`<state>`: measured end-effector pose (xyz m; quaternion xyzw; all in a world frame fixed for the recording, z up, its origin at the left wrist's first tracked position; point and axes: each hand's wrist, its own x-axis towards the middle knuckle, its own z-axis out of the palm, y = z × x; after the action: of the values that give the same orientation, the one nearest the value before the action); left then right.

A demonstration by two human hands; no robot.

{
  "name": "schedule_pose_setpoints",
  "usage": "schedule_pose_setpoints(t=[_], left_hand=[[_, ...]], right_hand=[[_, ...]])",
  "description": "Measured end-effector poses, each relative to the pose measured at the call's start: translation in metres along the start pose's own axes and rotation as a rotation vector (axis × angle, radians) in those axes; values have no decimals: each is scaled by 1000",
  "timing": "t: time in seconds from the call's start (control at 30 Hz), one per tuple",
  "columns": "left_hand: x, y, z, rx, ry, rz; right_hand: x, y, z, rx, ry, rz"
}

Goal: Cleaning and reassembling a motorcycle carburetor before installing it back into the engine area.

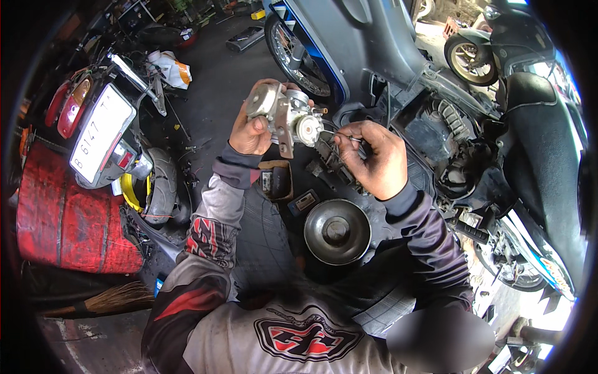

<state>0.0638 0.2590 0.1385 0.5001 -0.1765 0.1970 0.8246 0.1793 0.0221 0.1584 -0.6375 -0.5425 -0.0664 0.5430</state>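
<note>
My left hand (248, 132) is wrapped around a silver metal carburetor (291, 118), held up in front of me with its round end turned to the right. A flat brownish bracket crosses its middle, and a small brass nozzle sticks out of its side. Just right of it, my right hand (377, 159) is closed, thumb and forefinger pinching a thin metal rod (329, 131). The rod's tip is close to the carburetor's round end; whether they touch I cannot tell.
Below my hands lie a round dark metal bowl (316, 242) and a small cardboard box (283, 181). A partly stripped motorcycle (374, 43) stands ahead and right. At left are a red drum (68, 212), a motorcycle's rear end (103, 134) and a straw broom (121, 297).
</note>
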Motion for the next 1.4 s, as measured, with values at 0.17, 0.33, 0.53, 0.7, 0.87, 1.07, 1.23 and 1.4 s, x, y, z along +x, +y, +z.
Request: schedule_pose_setpoints(t=[0.17, 0.33, 0.53, 0.7, 0.87, 1.07, 1.23, 1.4], left_hand=[[3, 3, -3, 129, -24, 8], [7, 1, -1, 131, -16, 5], [-1, -4, -3, 166, 20, 12], [-12, -11, 2, 98, 92, -31], [-11, -18, 15, 6, 189, 12], [-5, -15, 19, 39, 197, 17], [-6, -12, 22, 50, 229, 39], [-7, -11, 24, 72, 226, 37]], right_hand=[[0, 2, -2, -5, -4, -7], [0, 9, 0, -19, 8, 43], [0, 1, -12, -62, -53, 17], [-6, 5, -9, -51, -94, 10], [-6, 1, -10, -41, -56, 31], [-6, 5, -12, -61, -83, 26], [-6, 3, -11, -33, -94, 28], [-9, -3, -9, -21, -124, 17]])
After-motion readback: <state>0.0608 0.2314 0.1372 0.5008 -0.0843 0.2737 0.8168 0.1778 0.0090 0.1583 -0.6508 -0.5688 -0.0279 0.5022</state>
